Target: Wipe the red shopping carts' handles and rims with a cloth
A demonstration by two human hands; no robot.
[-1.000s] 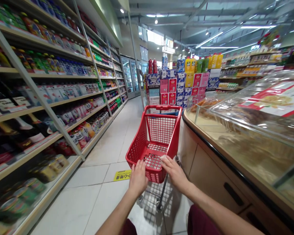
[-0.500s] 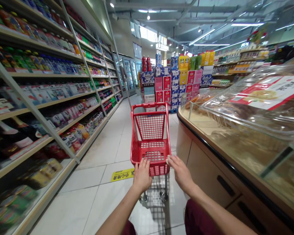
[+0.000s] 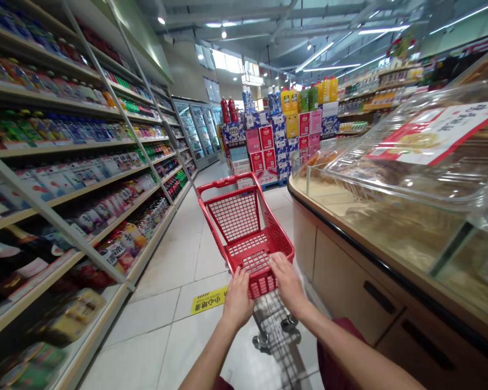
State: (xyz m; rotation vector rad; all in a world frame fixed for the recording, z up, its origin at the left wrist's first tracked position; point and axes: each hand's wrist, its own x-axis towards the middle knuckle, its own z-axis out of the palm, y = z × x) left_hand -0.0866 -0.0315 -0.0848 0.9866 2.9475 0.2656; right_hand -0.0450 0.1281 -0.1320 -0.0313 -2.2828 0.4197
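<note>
A red plastic shopping cart [image 3: 277, 227] with a grid basket stands in front of me, turned at an angle, its handle bar at the far end. Nothing lies in its basket. My left hand [image 3: 239, 298] has its fingers hooked over the basket's near rim at the left corner. Over the same rim, toward the right corner, my right hand [image 3: 287, 284] is closed, with the fingertips inside the basket. The thumbs are mostly hidden. Below the basket, the cart's wheels [image 3: 262, 342] rest on the tiled floor.
Drink shelves [image 3: 106, 141] line the left side. A bakery counter [image 3: 341, 260] with clear food boxes [image 3: 415, 162] curves along the right. Stacked drink cartons [image 3: 268, 143] stand ahead, with glass-door fridges [image 3: 199, 127] behind. A yellow floor sticker [image 3: 209, 300] lies left of the cart.
The cart has swivelled, its handle end now pointing further left and its near end further right. My right hand has shifted onto the near rim. The view has turned slightly right.
</note>
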